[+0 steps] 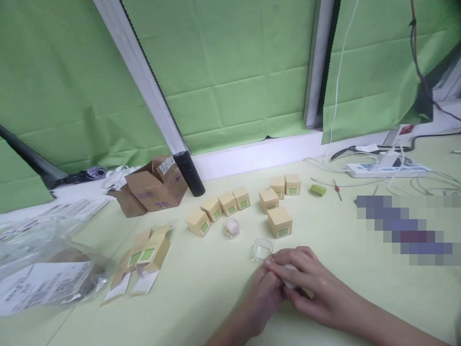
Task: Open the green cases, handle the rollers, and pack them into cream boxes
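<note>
Gripping the small white object [290, 277] with the bent, nearly closed fingers of your right hand [312, 278], you hold it low over the near part of the table [201, 298]. Your left hand [265, 294] is curled against the right; its fingertips are hidden, so its hold cannot be confirmed. The clear container [262, 249] is just beyond your hands; contact cannot be determined. Judging by the layout, eight small cartons [280, 223] appear closed and count as done. Not done: the white object is out in hand, a pale wrapped item [231, 228] lies outside any carton, and two opened cartons [157, 247] lie at left with flaps spread.
</note>
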The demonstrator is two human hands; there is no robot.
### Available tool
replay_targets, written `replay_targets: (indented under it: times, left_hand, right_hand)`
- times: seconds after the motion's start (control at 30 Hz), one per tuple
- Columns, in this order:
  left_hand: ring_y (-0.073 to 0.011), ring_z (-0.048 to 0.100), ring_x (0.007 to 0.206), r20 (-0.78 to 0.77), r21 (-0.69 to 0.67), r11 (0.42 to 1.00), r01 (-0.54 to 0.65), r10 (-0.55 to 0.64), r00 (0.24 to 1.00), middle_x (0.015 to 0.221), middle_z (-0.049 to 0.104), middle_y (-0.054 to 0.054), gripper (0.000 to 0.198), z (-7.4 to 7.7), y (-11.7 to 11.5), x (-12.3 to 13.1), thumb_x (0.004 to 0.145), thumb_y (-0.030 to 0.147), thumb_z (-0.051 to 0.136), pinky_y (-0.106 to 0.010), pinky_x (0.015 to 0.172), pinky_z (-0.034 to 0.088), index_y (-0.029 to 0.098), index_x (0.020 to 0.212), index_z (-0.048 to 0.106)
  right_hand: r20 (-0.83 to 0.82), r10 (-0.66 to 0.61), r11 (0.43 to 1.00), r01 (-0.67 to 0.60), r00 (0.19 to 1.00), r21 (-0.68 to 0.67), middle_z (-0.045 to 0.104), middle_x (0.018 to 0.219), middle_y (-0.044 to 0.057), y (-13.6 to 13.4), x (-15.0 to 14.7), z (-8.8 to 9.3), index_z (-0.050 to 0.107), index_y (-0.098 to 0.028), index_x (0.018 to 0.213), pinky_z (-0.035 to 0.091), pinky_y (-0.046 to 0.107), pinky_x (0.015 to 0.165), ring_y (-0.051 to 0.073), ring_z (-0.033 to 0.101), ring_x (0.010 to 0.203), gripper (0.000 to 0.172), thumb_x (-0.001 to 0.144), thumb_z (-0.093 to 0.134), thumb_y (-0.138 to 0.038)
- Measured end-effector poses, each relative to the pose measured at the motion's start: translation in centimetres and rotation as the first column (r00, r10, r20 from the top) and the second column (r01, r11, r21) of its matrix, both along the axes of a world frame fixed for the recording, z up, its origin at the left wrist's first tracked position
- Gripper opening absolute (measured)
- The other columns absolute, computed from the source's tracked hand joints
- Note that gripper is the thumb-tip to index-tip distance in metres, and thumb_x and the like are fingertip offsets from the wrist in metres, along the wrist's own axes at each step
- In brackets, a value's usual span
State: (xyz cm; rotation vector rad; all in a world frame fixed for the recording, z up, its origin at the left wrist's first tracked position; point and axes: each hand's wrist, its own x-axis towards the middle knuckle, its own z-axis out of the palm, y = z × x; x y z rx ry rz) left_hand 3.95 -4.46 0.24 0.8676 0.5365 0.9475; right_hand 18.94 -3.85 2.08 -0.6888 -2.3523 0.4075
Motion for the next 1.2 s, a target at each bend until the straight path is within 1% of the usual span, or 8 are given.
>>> replay_targets:
  times: [0.23, 0.47, 0.53, 0.63, 0.7, 0.9, 1.07, 1.2]
  left_hand:
    - [-0.0213, 0.056, 0.095, 0.08, -0.055, 0.996, 0.067, -0.063, 0.995, 0.1, 0.062, -0.007, 0.037, 0.2, 0.1, -0.2, 0.076, 0.019, 0.052, -0.034, 0.081, 0.04, 0.017, 0.113, 0.054]
    - [-0.0212, 0.061, 0.074, 0.135, -0.034, 0.981, 0.192, -0.186, 0.973, 0.101, 0.06, -0.009, 0.043, 0.3, 1.2, -1.5, 0.074, 0.042, 0.048, -0.033, 0.062, 0.044, 0.021, 0.111, 0.043]
    - [-0.0145, 0.058, 0.061, -0.007, 0.071, 0.993, 0.092, -0.092, 0.996, 0.1, 0.059, -0.006, 0.048, 0.2, 2.3, -2.4, 0.072, 0.047, 0.055, -0.025, 0.051, 0.04, 0.023, 0.112, 0.042]
    - [-0.0078, 0.049, 0.056, -0.194, 0.293, 0.931, -0.218, 0.281, 0.94, 0.091, 0.059, -0.004, 0.053, 0.3, 3.7, -3.6, 0.065, 0.044, 0.07, -0.019, 0.046, 0.034, 0.021, 0.106, 0.046]
    - [-0.01, 0.052, 0.062, -0.243, 0.3, 0.923, -0.24, 0.317, 0.917, 0.09, 0.058, -0.005, 0.052, 0.6, 3.6, -3.5, 0.067, 0.047, 0.07, -0.02, 0.049, 0.037, 0.019, 0.104, 0.047]
    - [-0.0098, 0.051, 0.06, -0.097, 0.02, 0.999, 0.031, -0.029, 0.995, 0.089, 0.054, -0.003, 0.059, 1.1, 0.6, -0.7, 0.072, 0.05, 0.064, -0.024, 0.051, 0.042, 0.021, 0.117, 0.04]
    - [-0.0064, 0.044, 0.056, -0.208, 0.015, 1.0, -0.026, 0.028, 0.978, 0.079, 0.05, 0.001, 0.044, 0.7, 0.2, -0.8, 0.077, 0.047, 0.06, -0.022, 0.052, 0.031, 0.02, 0.108, 0.046]
    - [-0.0084, 0.039, 0.062, -0.371, 0.232, 0.971, -0.05, 0.136, 0.919, 0.074, 0.044, 0.004, 0.039, 0.8, 0.2, -1.3, 0.077, 0.036, 0.062, -0.022, 0.058, 0.031, 0.02, 0.108, 0.045]
  right_hand:
    - [-0.04, 0.0, 0.976, -0.009, 0.999, -0.217, 0.055, 0.13, 0.009, 0.1, 1.0, 0.3, 0.031, -0.029, 0.139, 0.037, 0.045, 0.1, 0.024, 0.047, 0.123, 0.061, 0.084, 0.054, -0.015]
    - [-0.25, -0.153, 0.79, -0.033, 0.956, -0.612, 0.056, 0.127, 0.008, 1.0, 1.5, 0.2, 0.056, -0.026, 0.112, 0.045, 0.041, 0.095, 0.026, 0.049, 0.121, 0.037, 0.078, 0.067, -0.033]
    - [-0.334, -0.216, 0.785, -0.04, 0.918, -0.618, 0.062, 0.117, 0.009, 1.4, 1.5, 0.3, 0.056, -0.023, 0.111, 0.047, 0.04, 0.091, 0.025, 0.056, 0.11, 0.037, 0.079, 0.066, -0.037]
    - [-0.384, -0.321, 0.768, 0.001, 0.866, -0.641, 0.064, 0.108, 0.01, 1.9, 1.7, 0.2, 0.056, -0.021, 0.111, 0.052, 0.037, 0.081, 0.023, 0.062, 0.096, 0.038, 0.08, 0.063, -0.042]
    - [-0.376, -0.319, 0.78, 0.015, 0.87, -0.626, 0.063, 0.11, 0.01, 1.9, 1.7, 0.1, 0.055, -0.022, 0.113, 0.052, 0.039, 0.083, 0.024, 0.06, 0.1, 0.038, 0.081, 0.063, -0.041]
    - [-0.283, -0.094, 0.917, -0.028, 0.955, -0.399, 0.047, 0.134, 0.007, 0.8, 1.0, -0.2, 0.055, -0.031, 0.117, 0.045, 0.041, 0.097, 0.025, 0.042, 0.126, 0.037, 0.082, 0.064, -0.027]
    - [-0.256, -0.086, 0.98, 0.035, 0.963, -0.197, 0.057, 0.112, 0.008, 1.3, 1.7, 0.2, 0.054, -0.026, 0.113, 0.05, 0.035, 0.089, 0.022, 0.055, 0.109, 0.035, 0.081, 0.057, -0.014]
    - [-0.194, -0.017, 0.999, 0.007, 0.981, -0.052, 0.06, 0.1, 0.007, 1.9, 2.2, 0.0, 0.055, -0.025, 0.104, 0.053, 0.029, 0.076, 0.019, 0.061, 0.093, 0.033, 0.076, 0.055, -0.006]
